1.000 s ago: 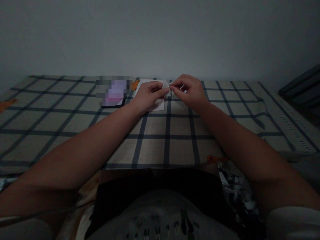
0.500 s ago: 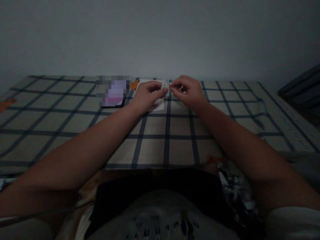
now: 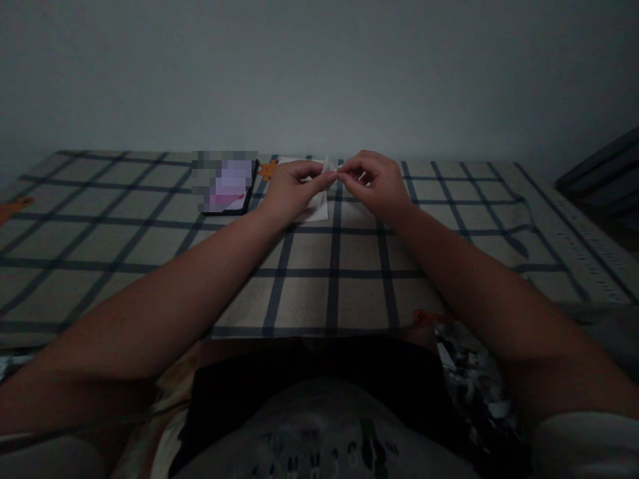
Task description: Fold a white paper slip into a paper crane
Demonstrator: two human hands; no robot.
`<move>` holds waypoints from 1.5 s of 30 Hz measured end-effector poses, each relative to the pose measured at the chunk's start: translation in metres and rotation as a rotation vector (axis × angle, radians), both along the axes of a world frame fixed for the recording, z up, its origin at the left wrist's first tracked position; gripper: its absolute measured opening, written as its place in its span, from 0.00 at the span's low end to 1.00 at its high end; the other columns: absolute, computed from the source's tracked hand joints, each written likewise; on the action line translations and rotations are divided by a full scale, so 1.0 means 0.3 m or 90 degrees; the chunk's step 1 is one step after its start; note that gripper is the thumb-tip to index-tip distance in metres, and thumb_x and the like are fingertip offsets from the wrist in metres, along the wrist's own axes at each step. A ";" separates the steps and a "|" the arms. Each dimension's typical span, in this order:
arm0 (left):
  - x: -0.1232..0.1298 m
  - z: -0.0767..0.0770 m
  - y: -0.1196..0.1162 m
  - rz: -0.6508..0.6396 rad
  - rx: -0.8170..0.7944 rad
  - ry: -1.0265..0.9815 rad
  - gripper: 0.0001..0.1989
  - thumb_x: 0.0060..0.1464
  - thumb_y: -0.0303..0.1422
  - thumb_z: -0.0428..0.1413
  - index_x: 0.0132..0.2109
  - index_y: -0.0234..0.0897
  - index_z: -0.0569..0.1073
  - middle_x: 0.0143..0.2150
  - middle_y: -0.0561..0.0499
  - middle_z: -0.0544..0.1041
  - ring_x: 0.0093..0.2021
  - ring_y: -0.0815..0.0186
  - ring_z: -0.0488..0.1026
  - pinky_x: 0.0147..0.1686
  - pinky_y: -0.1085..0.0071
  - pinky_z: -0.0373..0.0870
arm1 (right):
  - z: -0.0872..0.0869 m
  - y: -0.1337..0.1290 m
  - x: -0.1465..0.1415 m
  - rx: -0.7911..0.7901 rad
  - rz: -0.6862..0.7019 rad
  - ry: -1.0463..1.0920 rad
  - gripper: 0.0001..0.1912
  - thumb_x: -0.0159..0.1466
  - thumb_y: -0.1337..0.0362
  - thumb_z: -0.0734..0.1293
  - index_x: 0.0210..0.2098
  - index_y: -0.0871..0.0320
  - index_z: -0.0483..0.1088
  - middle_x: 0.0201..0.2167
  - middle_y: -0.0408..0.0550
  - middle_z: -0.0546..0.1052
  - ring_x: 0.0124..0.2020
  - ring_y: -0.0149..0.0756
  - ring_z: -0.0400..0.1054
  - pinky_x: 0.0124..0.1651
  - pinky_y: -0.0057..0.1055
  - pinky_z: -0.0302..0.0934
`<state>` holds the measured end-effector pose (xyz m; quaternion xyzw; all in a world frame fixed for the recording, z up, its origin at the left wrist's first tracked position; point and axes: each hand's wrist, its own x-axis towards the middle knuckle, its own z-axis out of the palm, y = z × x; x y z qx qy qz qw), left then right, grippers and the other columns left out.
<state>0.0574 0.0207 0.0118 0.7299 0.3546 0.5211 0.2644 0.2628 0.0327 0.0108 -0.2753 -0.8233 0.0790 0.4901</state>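
Observation:
Near the table's far edge my left hand is closed on a small folded white paper, pinching it between thumb and fingers. My right hand meets it from the right, thumb and forefinger pinched together at the paper's right end; the fingertips of both hands almost touch. A flat white sheet lies on the cloth beneath my left hand, partly covered by it.
A phone with a lit, blurred-out screen lies left of my left hand. Blue-striped checked cloth covers the table, with an orange printed figure beside the sheet. A pale wall stands behind. Dark folds show at far right.
My left thumb has shifted slightly right and up, closer to my right fingertips. The folded paper has tilted a little. My right hand has hardly moved.

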 end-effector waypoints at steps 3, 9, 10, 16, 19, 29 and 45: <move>0.000 -0.003 0.000 0.010 0.010 0.001 0.18 0.55 0.51 0.65 0.30 0.40 0.79 0.29 0.52 0.78 0.34 0.64 0.73 0.34 0.68 0.68 | -0.003 0.002 -0.005 -0.066 0.005 0.037 0.10 0.66 0.56 0.69 0.38 0.56 0.77 0.33 0.46 0.76 0.35 0.34 0.69 0.38 0.33 0.66; 0.000 -0.013 -0.001 0.008 0.010 0.005 0.20 0.54 0.52 0.65 0.34 0.39 0.80 0.32 0.50 0.80 0.34 0.65 0.73 0.35 0.69 0.68 | -0.012 0.019 0.001 -0.193 0.065 0.057 0.17 0.64 0.49 0.71 0.37 0.58 0.77 0.29 0.44 0.75 0.33 0.34 0.70 0.36 0.32 0.67; -0.001 -0.015 0.000 0.008 0.011 0.007 0.20 0.54 0.52 0.65 0.33 0.38 0.80 0.32 0.50 0.79 0.34 0.65 0.73 0.35 0.70 0.68 | -0.012 0.019 0.002 -0.209 0.078 0.060 0.17 0.64 0.49 0.71 0.38 0.58 0.77 0.29 0.44 0.75 0.32 0.33 0.70 0.36 0.32 0.67; -0.011 -0.023 0.018 0.007 0.017 -0.012 0.19 0.54 0.51 0.65 0.33 0.38 0.79 0.32 0.51 0.77 0.33 0.66 0.72 0.34 0.70 0.67 | -0.015 0.014 -0.003 -0.285 0.137 0.074 0.17 0.67 0.49 0.69 0.41 0.58 0.76 0.30 0.44 0.75 0.29 0.29 0.68 0.31 0.27 0.67; -0.010 -0.022 0.017 -0.017 0.014 -0.010 0.18 0.54 0.50 0.66 0.33 0.39 0.79 0.32 0.50 0.77 0.33 0.66 0.72 0.34 0.69 0.67 | -0.022 0.015 -0.011 -0.318 0.139 0.096 0.18 0.68 0.48 0.69 0.39 0.58 0.74 0.29 0.42 0.74 0.27 0.27 0.68 0.30 0.25 0.67; -0.001 -0.007 0.009 -0.041 -0.028 0.031 0.20 0.54 0.52 0.65 0.31 0.38 0.76 0.28 0.51 0.75 0.32 0.65 0.70 0.33 0.69 0.65 | -0.055 0.043 -0.014 -0.286 0.139 0.109 0.25 0.64 0.38 0.70 0.40 0.54 0.70 0.28 0.41 0.72 0.27 0.28 0.67 0.30 0.26 0.66; 0.004 -0.035 0.045 -0.017 -0.022 -0.040 0.15 0.53 0.44 0.68 0.41 0.39 0.78 0.40 0.49 0.81 0.41 0.64 0.77 0.44 0.67 0.75 | -0.016 0.029 0.015 -0.114 -0.004 0.051 0.17 0.63 0.48 0.73 0.38 0.57 0.76 0.33 0.45 0.76 0.35 0.34 0.70 0.39 0.32 0.67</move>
